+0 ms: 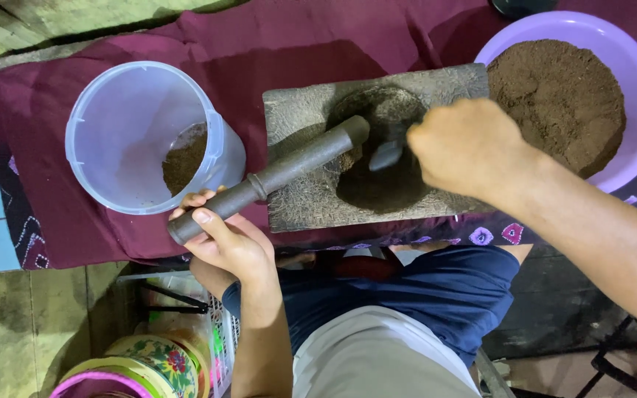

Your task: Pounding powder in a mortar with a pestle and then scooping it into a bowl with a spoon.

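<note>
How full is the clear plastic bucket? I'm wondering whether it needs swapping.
Nearly empty: the clear bucket shows only a small patch of brown powder at its bottom, walls otherwise bare.

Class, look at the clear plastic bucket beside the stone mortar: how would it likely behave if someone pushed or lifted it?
The clear plastic bucket probably lifts easily: its walls look thin and only a little brown powder lies inside. It seems to be tilted on the maroon cloth, so a push might tip or roll it. Its smooth wall could be somewhat slippery.
</note>
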